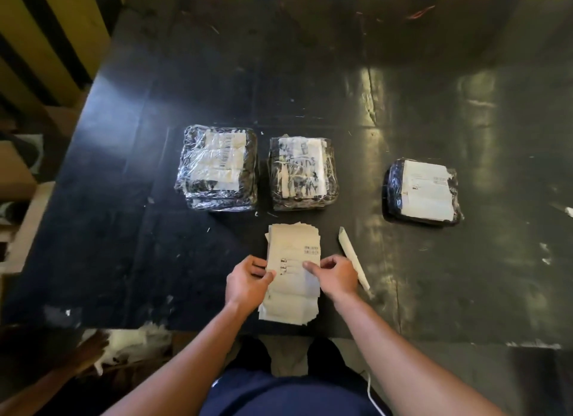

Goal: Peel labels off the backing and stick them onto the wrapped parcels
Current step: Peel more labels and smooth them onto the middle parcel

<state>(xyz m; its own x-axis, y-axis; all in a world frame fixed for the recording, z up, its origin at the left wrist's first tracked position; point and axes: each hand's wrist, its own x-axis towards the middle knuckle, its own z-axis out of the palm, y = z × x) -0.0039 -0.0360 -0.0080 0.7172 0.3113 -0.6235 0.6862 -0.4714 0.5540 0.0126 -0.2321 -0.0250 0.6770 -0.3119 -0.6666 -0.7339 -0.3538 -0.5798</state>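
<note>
A: Dim overall. Overhead light glares off the scuffed black worktop (pixel 434 105) at the right, and off the clear film on the wrapped parcels (pixel 217 167).

B: Wide-angle bending bows the edges; the lower corners fall dark, and fine print is soft.

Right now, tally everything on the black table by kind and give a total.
Wrapped parcel stacks: 2, the left stack and the middle stack
Single wrapped parcel: 1
Label-sheet stack, gripped by left hand and right hand: 1
Rolled paper strip: 1
Total: 5
</note>
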